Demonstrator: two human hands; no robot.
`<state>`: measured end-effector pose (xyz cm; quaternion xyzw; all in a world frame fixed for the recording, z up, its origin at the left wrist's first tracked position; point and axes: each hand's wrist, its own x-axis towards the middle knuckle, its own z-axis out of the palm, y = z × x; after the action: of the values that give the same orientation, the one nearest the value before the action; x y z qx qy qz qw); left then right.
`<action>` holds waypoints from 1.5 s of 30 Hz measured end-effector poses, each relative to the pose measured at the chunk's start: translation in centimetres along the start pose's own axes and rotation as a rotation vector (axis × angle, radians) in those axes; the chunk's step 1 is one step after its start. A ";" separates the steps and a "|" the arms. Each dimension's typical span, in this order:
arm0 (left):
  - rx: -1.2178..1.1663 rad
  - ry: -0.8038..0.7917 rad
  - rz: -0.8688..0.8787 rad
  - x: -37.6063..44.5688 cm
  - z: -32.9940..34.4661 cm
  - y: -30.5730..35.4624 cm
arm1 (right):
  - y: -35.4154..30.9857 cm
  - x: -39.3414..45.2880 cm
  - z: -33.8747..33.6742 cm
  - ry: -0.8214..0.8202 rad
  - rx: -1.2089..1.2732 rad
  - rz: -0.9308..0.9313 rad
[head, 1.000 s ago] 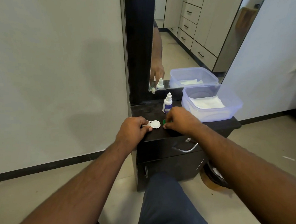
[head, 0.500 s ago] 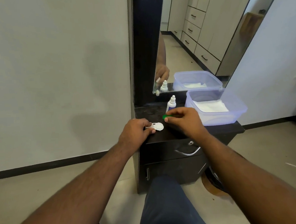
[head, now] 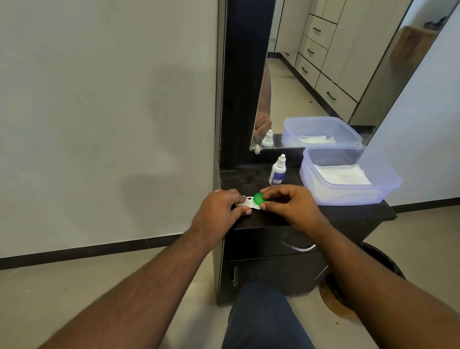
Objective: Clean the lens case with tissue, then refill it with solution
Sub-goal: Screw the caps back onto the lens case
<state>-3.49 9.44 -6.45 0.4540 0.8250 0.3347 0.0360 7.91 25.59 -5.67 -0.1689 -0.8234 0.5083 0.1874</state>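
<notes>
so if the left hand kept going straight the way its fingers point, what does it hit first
Probably the right hand. The left hand points rightward along the white lens case it holds, toward the green cap pinched in the right hand's fingertips. Depth is unclear, so it might meet the cap first.

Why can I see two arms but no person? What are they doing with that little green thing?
The camera sits on the person's head and looks down, so you only see their own arms. The left hand holds the white lens case steady on the dark cabinet top. The right hand pinches its green cap right at the case. Behind stands a small solution bottle, and beside it a clear plastic box with white tissues inside. The mirror at the back shows the bottle and box again.
</notes>
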 end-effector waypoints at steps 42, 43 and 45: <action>0.003 0.036 0.029 0.3 0.5 -0.8 | 0.5 0.0 1.0 -0.057 -0.242 -0.060; 0.001 0.039 0.027 0.3 0.5 -0.7 | 0.3 0.1 1.0 -0.078 -0.259 -0.081; 0.002 0.038 0.028 0.3 0.5 -0.7 | 0.3 0.3 0.8 -0.145 -0.254 -0.096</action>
<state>-3.99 9.68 -7.16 0.4593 0.8192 0.3431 0.0151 7.29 25.18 -6.22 -0.1144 -0.8996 0.4014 0.1287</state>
